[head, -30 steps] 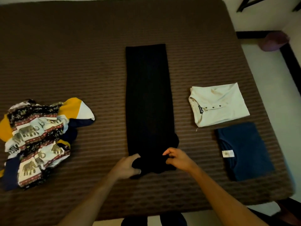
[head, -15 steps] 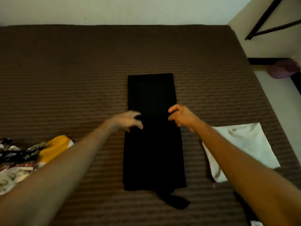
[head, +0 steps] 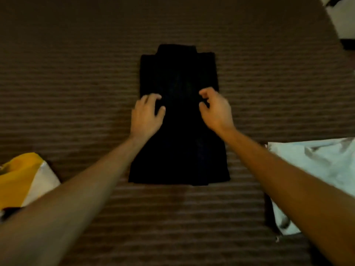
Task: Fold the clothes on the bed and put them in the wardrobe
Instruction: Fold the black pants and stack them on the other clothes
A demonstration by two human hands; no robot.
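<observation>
A black garment [head: 178,150] lies folded on the brown striped bed [head: 76,73], its doubled end at the far side with a narrower layer sticking out beyond it. My left hand [head: 147,116] is over the garment's left edge near the middle, fingers spread and relaxed. My right hand [head: 216,110] is over the right edge at the same height, fingers loosely curled, and I see no cloth between them. Whether the hands touch the cloth is unclear.
A loose pile with a yellow and white garment [head: 21,175] sits at the near left, partly behind my left arm. A folded white shirt [head: 317,169] lies at the near right beside my right arm. Pale floor [head: 342,20] shows past the bed's far right corner.
Both hands took the garment's near end and carried it away from me, folding the long strip in half. The hands have since drawn back to the middle of the shorter bundle.
</observation>
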